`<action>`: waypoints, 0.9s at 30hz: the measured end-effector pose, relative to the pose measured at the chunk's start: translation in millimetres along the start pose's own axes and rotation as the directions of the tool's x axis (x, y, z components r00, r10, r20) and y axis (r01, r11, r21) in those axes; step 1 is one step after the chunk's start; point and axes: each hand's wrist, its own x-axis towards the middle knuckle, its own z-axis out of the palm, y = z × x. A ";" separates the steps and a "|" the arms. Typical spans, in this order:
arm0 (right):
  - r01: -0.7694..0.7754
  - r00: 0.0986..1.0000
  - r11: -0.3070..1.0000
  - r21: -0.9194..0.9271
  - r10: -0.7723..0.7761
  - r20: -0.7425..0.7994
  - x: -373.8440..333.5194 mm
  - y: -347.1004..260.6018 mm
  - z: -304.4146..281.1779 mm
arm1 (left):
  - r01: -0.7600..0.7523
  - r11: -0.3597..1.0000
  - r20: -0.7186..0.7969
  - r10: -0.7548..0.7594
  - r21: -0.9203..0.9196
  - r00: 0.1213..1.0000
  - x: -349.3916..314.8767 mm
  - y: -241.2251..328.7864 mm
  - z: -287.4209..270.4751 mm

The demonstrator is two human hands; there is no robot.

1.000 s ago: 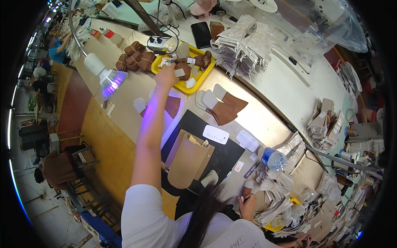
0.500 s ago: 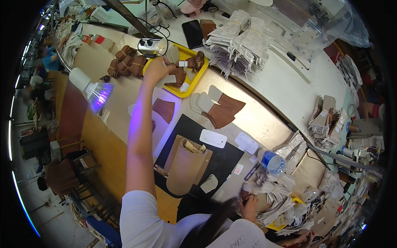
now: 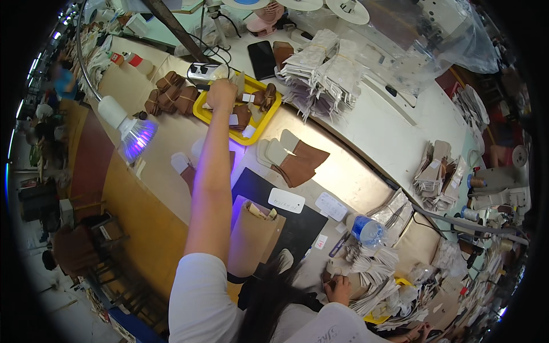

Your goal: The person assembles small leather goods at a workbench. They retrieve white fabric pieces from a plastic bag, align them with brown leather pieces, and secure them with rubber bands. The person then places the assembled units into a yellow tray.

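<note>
Looks like the left hand (image 3: 222, 95) just slid farther up the tray (image 3: 266, 118), upper middle, past the brown bundle (image 3: 242, 116); fingers curled, can't tell on what. Right hand (image 3: 339, 290), lower right: by a brown piece (image 3: 331, 267), grip unclear.

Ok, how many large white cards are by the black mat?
2: one card on the black mat, a second card just right of the first, near the water bottle. More may be hidden under the white pile.

Bundles (image 3: 186, 100) lie left of the tray (image 3: 266, 119). Right of the mat (image 3: 300, 226) lies a water bottle (image 3: 369, 230)
</note>
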 end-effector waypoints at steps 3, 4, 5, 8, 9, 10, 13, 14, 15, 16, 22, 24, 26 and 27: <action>0.007 1.000 1.000 0.014 -0.007 0.000 -0.1 2.3 0.2 | -0.083 0.992 -0.056 0.078 -0.098 0.995 -9.0 6.5 -21.3; 0.010 1.000 1.000 0.022 -0.010 0.003 -0.1 3.8 1.1 | -0.108 0.986 -0.080 0.099 -0.124 0.992 -9.8 7.9 -25.6; 0.013 1.000 1.000 0.022 -0.013 0.005 -0.3 4.9 2.7 | -0.135 0.980 -0.110 0.120 -0.147 0.987 -9.3 9.4 -32.0; 0.032 0.999 0.999 0.031 -0.032 0.012 -0.3 8.6 6.3 | -0.206 0.938 -0.136 0.174 -0.280 0.975 7.7 -1.7 -33.5; 0.042 0.999 0.998 0.040 -0.043 0.012 0.6 10.2 5.8 | -0.227 0.914 -0.135 0.192 -0.337 0.972 16.3 -8.5 -32.4; 0.053 0.998 0.997 0.048 -0.054 0.012 1.3 11.0 4.9 | -0.209 0.892 -0.136 0.167 -0.401 0.976 25.0 -17.3 -33.1; 0.049 0.998 0.994 0.093 -0.052 0.026 0.7 9.7 -0.5 | -0.213 0.742 -0.171 0.133 -0.635 0.976 28.4 -24.3 -43.1; 0.039 0.999 0.995 0.095 -0.042 0.025 0.0 8.1 -1.0 | -0.207 0.708 -0.168 0.125 -0.675 0.978 25.2 -23.6 -49.3; 0.029 0.999 0.995 0.097 -0.032 0.024 -1.3 6.0 -1.6 | -0.201 0.671 -0.165 0.118 -0.714 0.979 22.5 -23.2 -55.7; 0.020 0.999 0.995 0.099 -0.022 0.023 -2.6 3.5 -2.9 | -0.195 0.632 -0.161 0.112 -0.750 0.981 21.6 -22.5 -60.4; 0.062 0.996 0.997 0.048 -0.065 0.068 6.5 -25.7 -40.6 | -0.094 0.322 -0.047 0.152 -0.942 0.987 38.2 -57.3 -53.9; 0.116 0.992 0.991 0.074 -0.118 0.031 11.1 -33.0 -46.6 | -0.107 0.372 -0.039 0.186 -0.922 0.982 35.4 -52.8 -45.9; 0.140 0.990 0.986 0.086 -0.142 0.013 14.0 -42.1 -55.4 | -0.103 0.403 -0.032 0.181 -0.910 0.983 29.1 -44.1 -37.0; 0.138 0.990 0.987 0.085 -0.139 0.014 13.9 -49.7 -60.9 | -0.092 0.408 -0.028 0.161 -0.908 0.987 22.4 -38.8 -31.4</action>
